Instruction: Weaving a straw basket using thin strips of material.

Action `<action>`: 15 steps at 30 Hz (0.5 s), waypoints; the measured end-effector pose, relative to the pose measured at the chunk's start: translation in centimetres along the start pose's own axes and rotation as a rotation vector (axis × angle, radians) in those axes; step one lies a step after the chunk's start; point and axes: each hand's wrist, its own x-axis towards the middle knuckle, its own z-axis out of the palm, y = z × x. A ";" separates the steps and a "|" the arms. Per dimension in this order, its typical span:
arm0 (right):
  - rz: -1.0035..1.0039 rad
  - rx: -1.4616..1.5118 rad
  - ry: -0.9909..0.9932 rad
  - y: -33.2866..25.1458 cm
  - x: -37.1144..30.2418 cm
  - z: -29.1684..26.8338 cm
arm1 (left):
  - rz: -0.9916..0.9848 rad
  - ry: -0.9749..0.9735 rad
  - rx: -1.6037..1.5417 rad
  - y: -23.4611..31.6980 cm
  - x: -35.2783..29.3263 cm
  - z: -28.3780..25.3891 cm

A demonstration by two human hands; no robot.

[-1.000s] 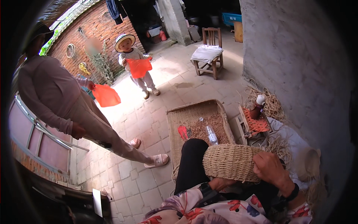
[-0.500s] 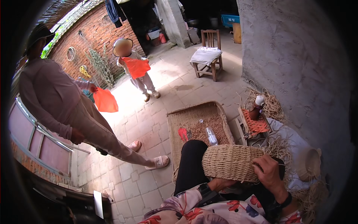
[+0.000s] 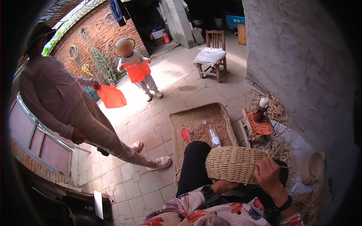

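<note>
Paved ground (image 3: 132, 165) is spreading across a courtyard, brick wall (image 3: 100, 35) rising between ten and eleven o'clock, grey wall (image 3: 298, 56) at two; toward one o'clock a blue crate (image 3: 233, 19) is bearing white characters, beyond a wooden chair (image 3: 218, 71); between four and five o'clock a straw-coloured woven basket (image 3: 235, 164) is resting over the wearer's black-clad knees (image 3: 196, 154), its long axis running roughly from nine to three, though which way its mouth is facing cannot be told; the right hand (image 3: 268, 175) is gripping its three-o'clock end with curled fingers; the left hand (image 3: 226, 185) is reaching under its six-o'clock edge, fingers hidden, so its grip cannot be told; at eleven o'clock from the basket a clear bottle (image 3: 215, 138) is lying in a shallow woven tray (image 3: 184, 120); two other people (image 3: 52, 83) are holding red cloths (image 3: 112, 96).
</note>
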 end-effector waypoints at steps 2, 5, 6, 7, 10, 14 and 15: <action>0.018 0.014 -0.014 -0.5 1.2 0.2 | 0.091 0.074 -0.057 -1.7 -0.2 0.9; 0.259 0.532 0.069 -1.2 2.8 0.6 | -0.073 0.046 -0.470 -1.0 -1.0 0.4; 0.470 0.833 0.021 -1.4 3.3 1.0 | -0.139 -0.059 -0.416 -3.1 -2.1 -1.1; 0.598 1.019 0.017 -1.1 3.5 0.8 | -0.191 -0.197 -0.370 -5.0 -2.5 -2.1; 0.651 1.074 0.040 0.7 3.4 -0.7 | -0.079 0.004 0.045 -2.1 -1.5 -2.3; 0.603 0.889 0.037 1.7 1.9 -1.1 | 0.047 0.037 -1.042 -6.2 0.5 0.3; 0.610 0.885 0.036 1.6 1.6 -1.1 | 0.003 0.024 -1.182 -5.9 0.8 0.3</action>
